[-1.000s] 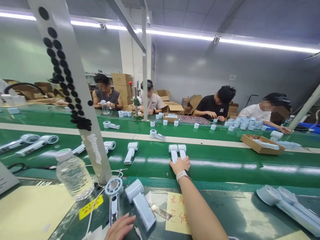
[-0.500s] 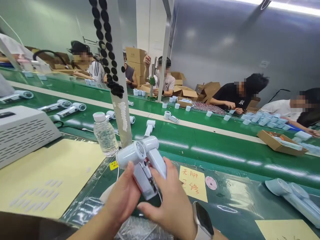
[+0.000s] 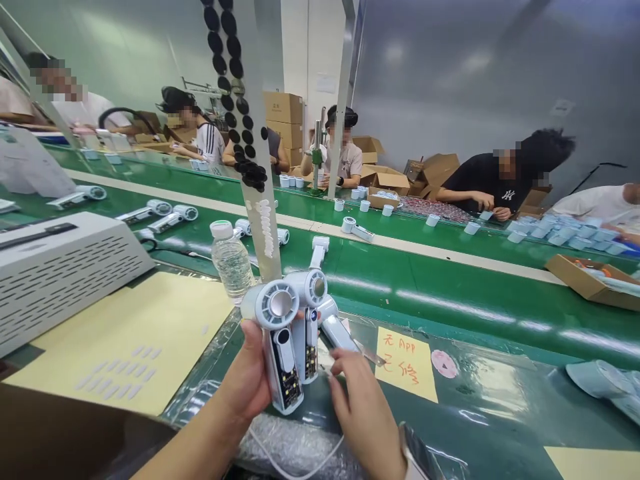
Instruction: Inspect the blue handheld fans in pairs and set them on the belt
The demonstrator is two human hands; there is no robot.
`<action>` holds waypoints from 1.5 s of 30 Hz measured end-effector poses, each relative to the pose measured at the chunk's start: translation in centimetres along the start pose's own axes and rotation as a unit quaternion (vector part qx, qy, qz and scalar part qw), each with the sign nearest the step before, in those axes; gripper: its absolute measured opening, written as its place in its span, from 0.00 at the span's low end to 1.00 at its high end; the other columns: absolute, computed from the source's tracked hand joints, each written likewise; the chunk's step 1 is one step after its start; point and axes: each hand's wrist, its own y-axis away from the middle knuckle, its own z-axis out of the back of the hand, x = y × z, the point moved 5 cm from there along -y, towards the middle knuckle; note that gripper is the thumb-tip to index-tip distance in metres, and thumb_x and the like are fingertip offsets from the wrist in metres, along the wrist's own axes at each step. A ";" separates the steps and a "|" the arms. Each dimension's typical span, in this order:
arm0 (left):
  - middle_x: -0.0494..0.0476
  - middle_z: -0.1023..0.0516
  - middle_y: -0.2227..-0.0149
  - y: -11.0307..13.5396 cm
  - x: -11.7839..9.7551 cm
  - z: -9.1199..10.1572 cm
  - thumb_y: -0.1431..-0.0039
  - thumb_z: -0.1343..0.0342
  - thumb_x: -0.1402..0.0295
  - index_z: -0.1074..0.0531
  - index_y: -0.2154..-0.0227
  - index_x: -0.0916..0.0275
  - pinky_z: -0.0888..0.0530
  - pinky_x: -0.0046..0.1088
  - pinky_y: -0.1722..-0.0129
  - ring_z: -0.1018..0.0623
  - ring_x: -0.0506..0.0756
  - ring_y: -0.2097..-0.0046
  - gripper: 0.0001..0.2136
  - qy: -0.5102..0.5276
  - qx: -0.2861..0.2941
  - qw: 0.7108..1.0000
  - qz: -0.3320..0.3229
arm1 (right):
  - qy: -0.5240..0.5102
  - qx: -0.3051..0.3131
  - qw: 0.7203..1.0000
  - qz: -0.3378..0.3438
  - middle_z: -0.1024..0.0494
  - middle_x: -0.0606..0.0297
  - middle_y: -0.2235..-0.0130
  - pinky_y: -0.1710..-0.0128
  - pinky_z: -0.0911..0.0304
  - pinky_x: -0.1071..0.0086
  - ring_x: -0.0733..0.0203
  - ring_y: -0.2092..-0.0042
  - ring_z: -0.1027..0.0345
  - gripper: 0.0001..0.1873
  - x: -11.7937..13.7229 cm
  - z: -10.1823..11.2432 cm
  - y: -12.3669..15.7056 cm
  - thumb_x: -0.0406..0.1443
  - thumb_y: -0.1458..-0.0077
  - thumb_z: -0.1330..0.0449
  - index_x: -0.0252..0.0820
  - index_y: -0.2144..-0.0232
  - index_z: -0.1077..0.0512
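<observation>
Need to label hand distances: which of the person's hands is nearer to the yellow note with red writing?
Right. The right hand is close beside the yellow note, at its left edge in the picture; the left hand is farther left, gripping a light-blue fan.

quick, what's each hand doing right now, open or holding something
Left hand: closed on the nearer fan; whether it also holds the second fan is unclear.
Right hand: loosely open, nothing visible in its grip.

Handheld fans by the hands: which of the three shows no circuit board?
The rightmost fan, beyond the right hand; the front fan and middle fan, by the left hand, show circuit boards.
</observation>
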 end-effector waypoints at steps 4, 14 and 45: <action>0.60 0.15 0.64 -0.3 -0.4 -0.7 0.65 0.34 0.41 0.20 0.70 0.61 0.24 0.49 0.48 0.20 0.70 0.51 0.28 0.039 -0.001 0.999 -0.013 | -0.257 0.119 0.939 -0.196 0.29 0.70 0.79 0.77 0.37 0.68 0.61 0.78 0.34 0.10 -0.1 -0.6 1.8 0.43 0.45 0.42 0.43 0.66 0.32; 0.59 0.17 0.57 -0.7 0.9 -2.3 0.63 0.34 0.42 0.24 0.75 0.62 0.21 0.41 0.55 0.18 0.65 0.56 0.26 0.041 0.004 0.997 -0.061 | -0.395 0.074 0.897 -0.182 0.35 0.74 0.84 0.79 0.46 0.74 0.68 0.81 0.43 0.28 1.9 -2.5 2.8 0.60 0.51 0.38 0.42 0.76 0.34; 0.61 0.18 0.56 0.8 0.4 -3.1 0.65 0.35 0.40 0.24 0.77 0.64 0.21 0.34 0.57 0.19 0.61 0.57 0.28 0.013 0.021 0.995 -0.100 | -0.472 0.017 0.860 -0.192 0.43 0.79 0.89 0.83 0.50 0.75 0.69 0.86 0.48 0.26 1.4 -2.8 3.5 0.59 0.46 0.40 0.45 0.76 0.39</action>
